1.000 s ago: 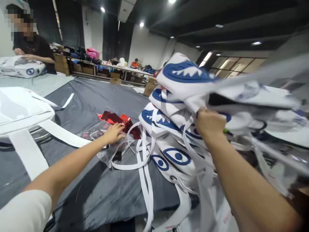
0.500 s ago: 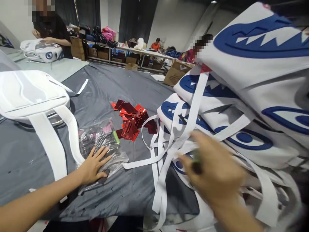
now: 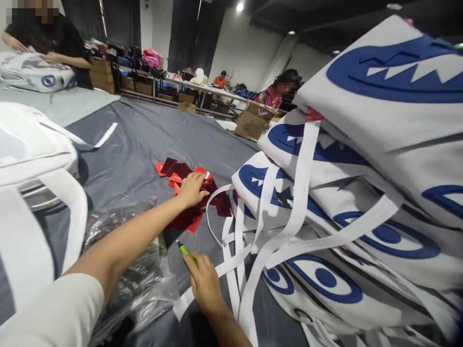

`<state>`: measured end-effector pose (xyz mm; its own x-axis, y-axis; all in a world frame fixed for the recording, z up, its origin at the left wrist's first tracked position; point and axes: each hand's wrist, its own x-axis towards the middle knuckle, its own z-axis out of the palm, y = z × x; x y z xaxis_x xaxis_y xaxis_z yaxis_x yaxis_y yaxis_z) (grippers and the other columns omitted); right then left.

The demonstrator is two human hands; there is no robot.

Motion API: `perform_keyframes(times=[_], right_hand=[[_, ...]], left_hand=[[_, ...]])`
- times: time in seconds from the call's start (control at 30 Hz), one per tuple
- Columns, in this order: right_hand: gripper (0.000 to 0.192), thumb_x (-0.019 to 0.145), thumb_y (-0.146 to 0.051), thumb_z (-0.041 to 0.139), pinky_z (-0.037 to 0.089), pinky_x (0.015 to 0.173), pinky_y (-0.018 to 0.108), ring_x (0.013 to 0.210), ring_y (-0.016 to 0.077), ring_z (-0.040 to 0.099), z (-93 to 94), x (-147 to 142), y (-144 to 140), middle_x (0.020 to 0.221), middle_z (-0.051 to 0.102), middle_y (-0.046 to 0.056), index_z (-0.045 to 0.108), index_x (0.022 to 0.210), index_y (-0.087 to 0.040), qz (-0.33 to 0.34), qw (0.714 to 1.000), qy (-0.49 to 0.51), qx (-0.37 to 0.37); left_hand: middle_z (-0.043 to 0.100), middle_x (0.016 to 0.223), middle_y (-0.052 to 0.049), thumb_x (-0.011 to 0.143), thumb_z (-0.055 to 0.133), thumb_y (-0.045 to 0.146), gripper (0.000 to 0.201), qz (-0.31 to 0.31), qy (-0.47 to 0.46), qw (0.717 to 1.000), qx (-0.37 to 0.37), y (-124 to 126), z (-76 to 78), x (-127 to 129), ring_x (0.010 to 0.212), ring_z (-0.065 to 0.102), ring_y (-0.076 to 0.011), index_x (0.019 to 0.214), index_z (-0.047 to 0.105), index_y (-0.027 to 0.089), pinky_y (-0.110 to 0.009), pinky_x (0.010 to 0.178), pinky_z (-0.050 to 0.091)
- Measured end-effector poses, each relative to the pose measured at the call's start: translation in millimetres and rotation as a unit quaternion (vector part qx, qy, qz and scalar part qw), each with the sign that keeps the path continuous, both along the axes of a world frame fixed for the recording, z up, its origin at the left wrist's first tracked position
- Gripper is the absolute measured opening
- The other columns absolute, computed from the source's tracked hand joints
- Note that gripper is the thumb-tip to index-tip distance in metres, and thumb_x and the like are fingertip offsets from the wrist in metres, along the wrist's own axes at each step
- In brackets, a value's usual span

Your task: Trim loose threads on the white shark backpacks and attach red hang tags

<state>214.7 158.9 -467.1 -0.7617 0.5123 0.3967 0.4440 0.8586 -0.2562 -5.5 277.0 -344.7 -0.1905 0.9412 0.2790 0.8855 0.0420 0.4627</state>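
My left hand (image 3: 191, 189) reaches forward onto a heap of shiny red cards (image 3: 181, 173) on the grey cloth, fingers bent over them. My right hand (image 3: 204, 282) rests low on the cloth and holds a green pen (image 3: 186, 251) whose tip points up and left. It lies beside white straps (image 3: 253, 241) that hang from a tall stack of white bags with blue eyes and teeth (image 3: 354, 168) on the right. A crumpled clear plastic bag (image 3: 133, 270) lies under my left forearm.
A white bag with broad straps (image 3: 32, 159) lies at the left. A person in black handles another printed bag (image 3: 32, 72) at the far left. Cardboard boxes (image 3: 253, 123), tables with goods and two more people are at the back.
My left hand left the plastic bag and moved forward onto the red cards. My right hand let go of the bag stack and came down to the cloth with the green pen.
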Motion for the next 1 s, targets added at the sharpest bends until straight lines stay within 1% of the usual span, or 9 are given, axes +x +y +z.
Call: perform_keyframes(times=[0.1, 0.27, 0.37, 0.47, 0.53, 0.73, 0.83, 0.93, 1.0], right_hand=[[0.057, 0.086, -0.002, 0.038, 0.057, 0.069, 0.031, 0.079, 0.0203, 0.063, -8.1, 1, 7, 0.094, 0.067, 0.008, 0.060, 0.135, -0.020, -0.020, 0.999, 0.023, -0.018], [0.043, 0.087, -0.009, 0.043, 0.052, 0.063, 0.026, 0.070, 0.0162, 0.064, -7.8, -4, 12, 0.085, 0.065, 0.003, 0.067, 0.120, -0.022, -0.136, 0.983, 0.045, -0.114], [0.037, 0.085, -0.012, 0.050, 0.053, 0.068, 0.032, 0.078, 0.0203, 0.064, -1.8, -6, 2, 0.093, 0.065, 0.006, 0.069, 0.115, -0.023, -0.125, 0.986, -0.008, -0.108], [0.034, 0.088, -0.025, 0.060, 0.054, 0.076, 0.042, 0.092, 0.0272, 0.063, 4.5, -2, -7, 0.113, 0.064, 0.011, 0.067, 0.122, -0.024, -0.070, 0.995, -0.034, -0.069], [0.047, 0.091, -0.036, 0.062, 0.055, 0.084, 0.047, 0.106, 0.0307, 0.061, 10.0, 4, -4, 0.132, 0.058, 0.016, 0.058, 0.136, -0.024, -0.044, 0.998, -0.011, -0.050], [0.059, 0.100, -0.022, 0.045, 0.044, 0.109, 0.047, 0.138, 0.0275, 0.045, 43.1, -10, 55, 0.148, 0.049, 0.017, 0.029, 0.157, -0.019, -0.144, 0.977, 0.150, 0.042], [0.052, 0.099, -0.018, 0.042, 0.041, 0.110, 0.049, 0.141, 0.0286, 0.043, 54.3, -35, 81, 0.149, 0.049, 0.017, 0.042, 0.151, -0.015, -0.116, 0.983, 0.133, 0.055], [0.038, 0.095, -0.012, 0.041, 0.045, 0.104, 0.048, 0.121, 0.0276, 0.060, 49.6, -45, 87, 0.121, 0.071, 0.013, 0.067, 0.123, -0.016, -0.075, 0.990, 0.112, 0.045], [0.037, 0.094, -0.009, 0.039, 0.049, 0.099, 0.047, 0.110, 0.0262, 0.066, 42.7, -36, 83, 0.106, 0.075, 0.010, 0.072, 0.109, -0.017, -0.082, 0.988, 0.124, 0.045]], left_hand=[[0.036, 0.157, -0.021, 0.090, 0.064, 0.036, 0.069, 0.000, -0.001, 1.000, 0.028, 38, -23.5, 20, 0.147, 0.030, -0.0355, 0.149, 0.037, 0.012, -0.051, 0.117, 0.031], [0.064, 0.120, -0.017, 0.097, 0.052, 0.035, 0.040, -0.028, 0.015, 0.999, -0.009, 42, -64.5, 47, 0.110, 0.064, -0.0285, 0.134, 0.054, 0.018, -0.040, 0.092, 0.050], [0.067, 0.109, -0.011, 0.097, 0.056, 0.031, 0.034, -0.017, 0.021, 0.998, -0.049, 47, -78.2, 53, 0.096, 0.067, -0.0225, 0.128, 0.057, 0.016, -0.039, 0.084, 0.055], [0.067, 0.104, -0.006, 0.097, 0.059, 0.037, 0.028, -0.015, 0.022, 0.998, -0.056, 50, -76.8, 47, 0.092, 0.066, -0.0168, 0.111, 0.063, 0.014, -0.038, 0.084, 0.057], [0.068, 0.101, -0.006, 0.098, 0.057, 0.035, 0.024, -0.011, 0.023, 0.999, -0.040, 43, -69.3, 36, 0.091, 0.066, -0.0167, 0.105, 0.065, 0.013, -0.036, 0.083, 0.057], [0.072, 0.106, -0.013, 0.100, 0.042, 0.027, 0.029, -0.035, 0.037, 0.998, 0.042, -22, -41.9, 0, 0.099, 0.069, -0.0238, 0.108, 0.068, 0.016, -0.036, 0.084, 0.053], [0.074, 0.099, -0.008, 0.097, 0.049, 0.029, 0.024, -0.101, 0.029, 0.993, 0.052, -61, -38.8, 0, 0.092, 0.071, -0.0201, 0.101, 0.071, 0.020, -0.030, 0.080, 0.054], [0.075, 0.092, -0.003, 0.094, 0.056, 0.033, 0.020, -0.155, 0.009, 0.986, 0.055, -89, -42.4, 3, 0.086, 0.071, -0.0163, 0.100, 0.072, 0.023, -0.026, 0.077, 0.054], [0.075, 0.103, -0.002, 0.094, 0.057, 0.038, 0.027, -0.161, -0.014, 0.985, 0.064, -91, -44.1, 0, 0.094, 0.071, -0.0159, 0.114, 0.068, 0.024, -0.025, 0.084, 0.055]])
